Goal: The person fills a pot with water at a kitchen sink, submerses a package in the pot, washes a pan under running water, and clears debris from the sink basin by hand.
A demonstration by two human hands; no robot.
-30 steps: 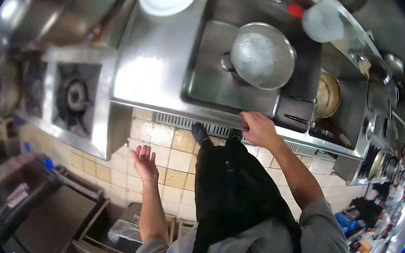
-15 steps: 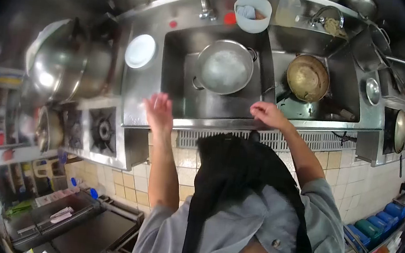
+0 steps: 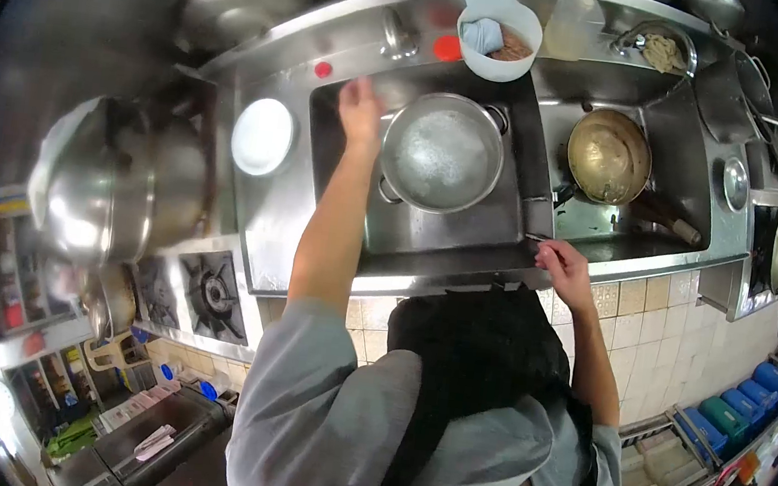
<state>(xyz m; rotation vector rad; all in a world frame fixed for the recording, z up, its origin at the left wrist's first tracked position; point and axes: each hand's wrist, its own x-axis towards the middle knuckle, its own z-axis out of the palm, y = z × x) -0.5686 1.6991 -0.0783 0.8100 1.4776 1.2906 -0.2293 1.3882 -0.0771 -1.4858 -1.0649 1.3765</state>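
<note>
My left hand (image 3: 360, 115) is over the left sink basin (image 3: 426, 257), beside the left rim of a metal pot (image 3: 442, 153) holding cloudy, bubbly water. Its fingers are stretched toward the back of the sink, slightly blurred, with nothing seen in them. At the front edge by the divider, my right hand (image 3: 566, 265) has its fingers curled closed. A thin metal piece (image 3: 535, 238) shows at its fingertips; what it belongs to cannot be made out. A browned frying pan (image 3: 610, 158) lies in the right basin.
Left of the basin lies a white plate (image 3: 263, 136). Along the back ledge are a faucet (image 3: 396, 35), a red cap (image 3: 323, 69) and a white container (image 3: 496, 65) with a blue cloth. A small metal bowl (image 3: 735, 184) sits at right; a stove burner (image 3: 214, 291) stands at left.
My left hand has moved forward from the sink's front edge to beside the pot. My right hand has shifted right and nearer me, its fingers more curled. The view has turned somewhat.
</note>
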